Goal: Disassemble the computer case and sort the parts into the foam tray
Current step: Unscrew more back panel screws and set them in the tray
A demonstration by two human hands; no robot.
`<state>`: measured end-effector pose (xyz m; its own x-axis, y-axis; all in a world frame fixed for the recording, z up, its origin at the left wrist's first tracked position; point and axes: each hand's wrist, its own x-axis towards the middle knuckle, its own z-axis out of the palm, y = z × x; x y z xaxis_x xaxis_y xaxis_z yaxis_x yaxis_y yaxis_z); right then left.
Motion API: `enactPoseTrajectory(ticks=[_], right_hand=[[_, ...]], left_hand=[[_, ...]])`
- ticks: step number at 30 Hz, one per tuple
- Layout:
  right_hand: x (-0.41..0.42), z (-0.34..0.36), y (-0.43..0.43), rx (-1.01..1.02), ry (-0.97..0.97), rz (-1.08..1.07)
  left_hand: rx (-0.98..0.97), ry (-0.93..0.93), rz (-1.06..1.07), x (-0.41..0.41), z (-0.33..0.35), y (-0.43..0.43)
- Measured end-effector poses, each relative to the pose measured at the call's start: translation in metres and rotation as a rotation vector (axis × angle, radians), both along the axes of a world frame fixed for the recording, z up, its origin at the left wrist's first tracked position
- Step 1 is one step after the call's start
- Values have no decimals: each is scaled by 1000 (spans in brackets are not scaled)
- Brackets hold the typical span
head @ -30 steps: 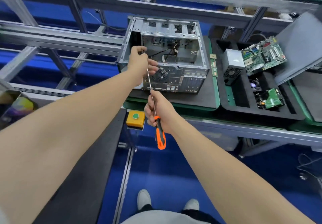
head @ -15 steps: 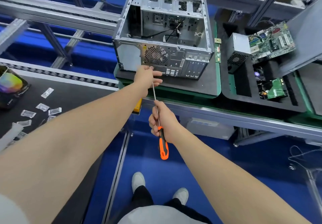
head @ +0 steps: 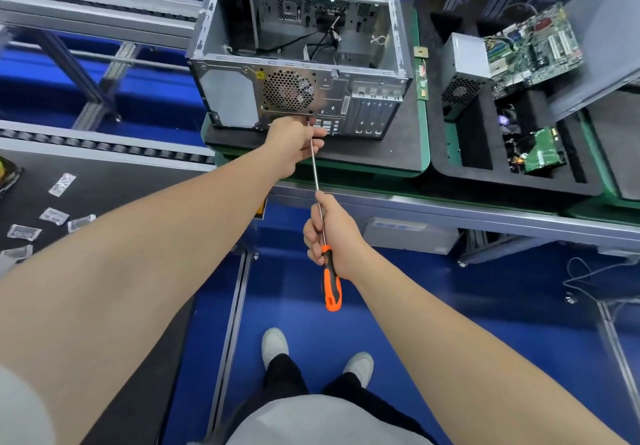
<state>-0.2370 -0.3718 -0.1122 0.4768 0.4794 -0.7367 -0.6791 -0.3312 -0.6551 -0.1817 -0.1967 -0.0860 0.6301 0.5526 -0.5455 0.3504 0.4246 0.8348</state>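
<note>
Currently, left hand (head: 294, 143) pinches the screwdriver (head: 331, 288) shaft at the computer case (head: 298, 73); right hand (head: 332, 233) grips it. Case likely rigid, sharp-edged: grasp frame.

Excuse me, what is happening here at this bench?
A person is working on an open computer case with a long screwdriver. The right hand grips it where shaft meets orange handle; the left hand pinches the shaft near its tip, at the case's rear panel. A motherboard and power supply already sit in the foam tray beside it.
</note>
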Motion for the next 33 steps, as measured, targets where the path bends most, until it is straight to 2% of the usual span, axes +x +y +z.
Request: enactPoseTrajectory(ticks=[21, 29, 33], right_hand=[[-1, 4, -1, 4, -6, -23], [-2, 5, 0, -88, -70, -21], [-2, 6, 3, -131, -115, -29]], left_hand=[[82, -61, -76, -8, 18, -6], [67, 108, -43, 8, 15, -7], [50, 101, -37, 11, 14, -8]])
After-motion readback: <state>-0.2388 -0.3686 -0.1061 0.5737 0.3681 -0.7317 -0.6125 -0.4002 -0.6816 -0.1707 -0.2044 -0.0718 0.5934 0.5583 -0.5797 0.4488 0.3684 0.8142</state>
